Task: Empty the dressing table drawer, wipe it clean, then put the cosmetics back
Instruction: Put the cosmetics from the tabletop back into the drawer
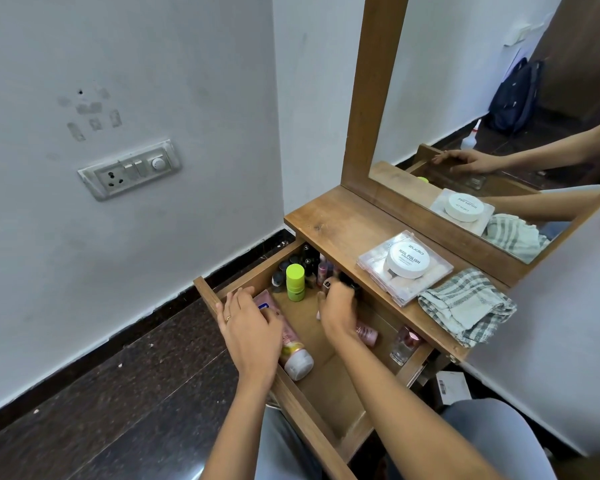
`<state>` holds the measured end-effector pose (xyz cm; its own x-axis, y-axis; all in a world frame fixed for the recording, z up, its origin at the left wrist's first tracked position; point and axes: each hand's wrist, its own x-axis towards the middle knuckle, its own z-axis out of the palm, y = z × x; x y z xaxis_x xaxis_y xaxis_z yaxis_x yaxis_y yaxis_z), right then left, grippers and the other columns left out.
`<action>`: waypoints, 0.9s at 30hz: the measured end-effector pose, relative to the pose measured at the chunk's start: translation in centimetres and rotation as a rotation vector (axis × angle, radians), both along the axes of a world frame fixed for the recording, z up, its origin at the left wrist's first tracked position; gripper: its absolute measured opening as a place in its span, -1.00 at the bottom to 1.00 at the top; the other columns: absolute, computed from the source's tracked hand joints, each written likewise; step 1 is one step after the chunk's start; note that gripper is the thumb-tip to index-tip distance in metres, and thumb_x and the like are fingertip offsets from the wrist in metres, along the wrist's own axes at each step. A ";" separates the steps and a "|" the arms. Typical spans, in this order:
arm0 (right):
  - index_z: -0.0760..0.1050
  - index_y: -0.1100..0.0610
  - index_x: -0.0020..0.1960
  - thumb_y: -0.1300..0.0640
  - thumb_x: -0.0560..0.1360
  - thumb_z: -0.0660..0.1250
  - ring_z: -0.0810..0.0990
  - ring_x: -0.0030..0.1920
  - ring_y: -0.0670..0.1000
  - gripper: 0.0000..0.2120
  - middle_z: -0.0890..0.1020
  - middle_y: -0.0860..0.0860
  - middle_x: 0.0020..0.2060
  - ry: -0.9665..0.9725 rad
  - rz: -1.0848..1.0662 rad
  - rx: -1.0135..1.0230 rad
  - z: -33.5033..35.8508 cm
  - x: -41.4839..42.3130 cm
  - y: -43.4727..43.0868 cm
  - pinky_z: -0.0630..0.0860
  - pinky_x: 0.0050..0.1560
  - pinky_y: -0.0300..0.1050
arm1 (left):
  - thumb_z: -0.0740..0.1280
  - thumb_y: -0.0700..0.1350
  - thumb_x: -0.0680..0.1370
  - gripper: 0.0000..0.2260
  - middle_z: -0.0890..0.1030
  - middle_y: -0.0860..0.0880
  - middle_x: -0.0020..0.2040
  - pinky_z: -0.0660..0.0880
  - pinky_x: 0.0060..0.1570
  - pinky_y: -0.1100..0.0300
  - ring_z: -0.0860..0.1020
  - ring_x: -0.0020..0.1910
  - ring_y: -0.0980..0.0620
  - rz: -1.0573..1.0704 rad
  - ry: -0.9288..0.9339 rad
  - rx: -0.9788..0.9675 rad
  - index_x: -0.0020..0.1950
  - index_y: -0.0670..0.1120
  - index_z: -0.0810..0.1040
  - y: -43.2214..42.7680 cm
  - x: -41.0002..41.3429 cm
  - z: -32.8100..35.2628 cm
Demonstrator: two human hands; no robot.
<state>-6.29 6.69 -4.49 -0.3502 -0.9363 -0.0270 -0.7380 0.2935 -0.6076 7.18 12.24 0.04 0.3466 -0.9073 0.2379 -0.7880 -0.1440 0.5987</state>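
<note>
White round tub [408,264], on tabletop [340,220]: lid reads "ZUDIO", "NAIL POLISH"; finer print below illegible. Mirror [465,98] shows same text reversed.

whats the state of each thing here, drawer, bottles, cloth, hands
drawer: pulled open, not emptied
pink tube: lying flat, capped
green-capped bottle: upright, capped
nail polish tub: lid on
checked cloth: crumpled on the tabletop
left hand: rests on the pink tube
right hand: among the bottles, grip blurred

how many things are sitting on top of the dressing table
3: a clear flat case mid-top, a white round tub resting on it, a checked cloth beside it at the front edge. The cloth may hide more.
</note>
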 end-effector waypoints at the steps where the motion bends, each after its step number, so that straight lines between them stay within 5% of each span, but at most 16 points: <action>1: 0.52 0.22 0.12 0.22 0.55 0.29 0.65 -0.05 0.07 -0.84 0.64 0.14 -0.02 0.031 -0.001 0.009 0.0 0.1 -0.1 0.61 -0.03 -0.04 | 0.30 -0.22 0.46 -0.69 0.55 -0.10 0.24 0.00 0.49 0.03 0.38 0.38 -0.07 0.000 0.001 0.001 0.21 -0.18 0.51 0.0 0.0 0.0; 18: 0.54 0.25 0.09 0.25 0.59 0.23 0.65 -0.04 0.11 -0.84 0.66 0.16 -0.03 0.114 -0.038 0.083 -1.0 -0.2 -1.0 0.60 -0.02 -0.03 | 0.32 -0.23 0.47 -0.69 0.55 -0.11 0.23 -0.01 0.50 0.02 0.37 0.38 -0.07 -0.002 0.000 -0.003 0.21 -0.17 0.50 0.0 -0.1 0.1; 27: 0.33 0.17 0.29 0.28 0.59 0.19 0.65 0.02 0.12 -0.73 0.64 0.16 0.03 0.149 -0.038 0.002 -1.1 0.1 -0.8 0.59 0.03 -0.01 | 0.33 -0.22 0.46 -0.68 0.56 -0.11 0.23 -0.01 0.50 0.02 0.38 0.38 -0.07 -0.004 0.000 0.000 0.21 -0.17 0.50 0.0 -0.1 0.0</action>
<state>-6.22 5.91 -5.64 -0.3855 -0.9223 0.0263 -0.8082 0.3238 -0.4920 7.08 12.28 0.05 0.3432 -0.9086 0.2380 -0.7887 -0.1412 0.5983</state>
